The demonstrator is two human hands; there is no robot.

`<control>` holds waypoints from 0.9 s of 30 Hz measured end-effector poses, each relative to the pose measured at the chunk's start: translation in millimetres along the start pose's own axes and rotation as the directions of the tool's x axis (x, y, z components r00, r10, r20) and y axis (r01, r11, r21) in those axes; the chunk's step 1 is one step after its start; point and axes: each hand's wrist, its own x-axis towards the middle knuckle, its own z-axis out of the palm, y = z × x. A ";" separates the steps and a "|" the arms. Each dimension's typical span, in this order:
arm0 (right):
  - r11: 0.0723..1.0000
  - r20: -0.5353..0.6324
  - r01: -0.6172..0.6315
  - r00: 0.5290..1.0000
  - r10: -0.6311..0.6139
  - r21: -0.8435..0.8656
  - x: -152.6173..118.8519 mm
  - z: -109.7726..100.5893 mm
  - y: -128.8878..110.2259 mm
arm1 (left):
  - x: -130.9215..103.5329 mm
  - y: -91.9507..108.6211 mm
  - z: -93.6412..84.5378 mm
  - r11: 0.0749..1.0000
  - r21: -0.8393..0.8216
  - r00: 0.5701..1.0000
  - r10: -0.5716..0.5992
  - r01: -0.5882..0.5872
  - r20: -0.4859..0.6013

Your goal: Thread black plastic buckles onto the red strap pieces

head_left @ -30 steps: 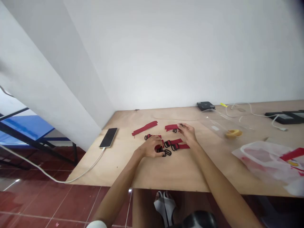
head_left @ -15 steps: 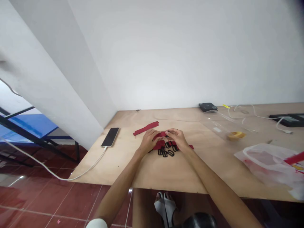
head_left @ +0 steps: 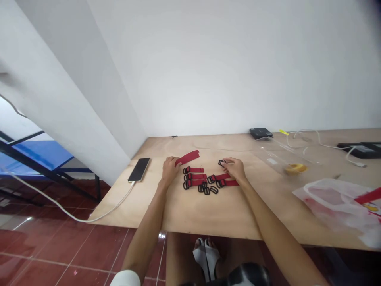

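My left hand point(head_left: 170, 169) is closed on the near end of flat red webbing strips point(head_left: 189, 157), which look stacked or overlapping. My right hand point(head_left: 236, 169) pinches a black slide buckle point(head_left: 220, 162) between thumb and fingers, just above or on the table. Between my hands lie short red straps threaded through black buckles: three in a left column, among them a middle strap point(head_left: 197, 176), and two at the right, among them the lower strap point(head_left: 231, 183). Several loose black buckles point(head_left: 206, 190) lie in a small group nearer me.
On the wooden table point(head_left: 190, 216), a phone point(head_left: 139, 170) with a white cable lies left. To the right are a clear plastic bag point(head_left: 272, 155), a yellow tape roll point(head_left: 295, 169), a black box point(head_left: 260, 133) and a white plastic bag point(head_left: 330, 198). A wall point(head_left: 208, 71) rises behind.
My hands were together over a red strap and have moved apart. The left went left onto the red strips, which have spread; the right moved right, with a black buckle. A buckled strap now lies atop the left column.
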 end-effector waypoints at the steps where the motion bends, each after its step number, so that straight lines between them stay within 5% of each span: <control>1: 0.999 0.006 0.007 1.000 -0.007 -0.033 -0.2 0.3 1.4 | -0.3 0.9 -0.1 1.000 -0.021 1.000 0.023 -0.022 0.019; 7: 0.979 -0.002 0.105 0.994 -0.107 -0.177 -3.1 0.6 -2.0 | -2.5 12.6 1.7 0.922 -0.313 0.925 0.305 -0.227 0.225; 12: 0.943 0.148 0.279 0.956 -0.254 -0.181 -19.0 21.8 -11.4 | -3.9 14.7 7.3 0.899 -0.392 0.917 0.310 -0.196 0.252; 21: 0.783 0.458 0.572 0.780 -0.426 -0.245 -43.9 55.6 -22.0 | -8.2 31.3 -1.4 0.884 -0.404 0.898 0.356 -0.234 0.259; 27: 0.905 0.435 0.410 0.839 -0.326 -0.114 -38.4 43.4 -31.7 | -13.4 54.4 -3.4 0.800 -0.518 0.906 0.411 -0.302 0.107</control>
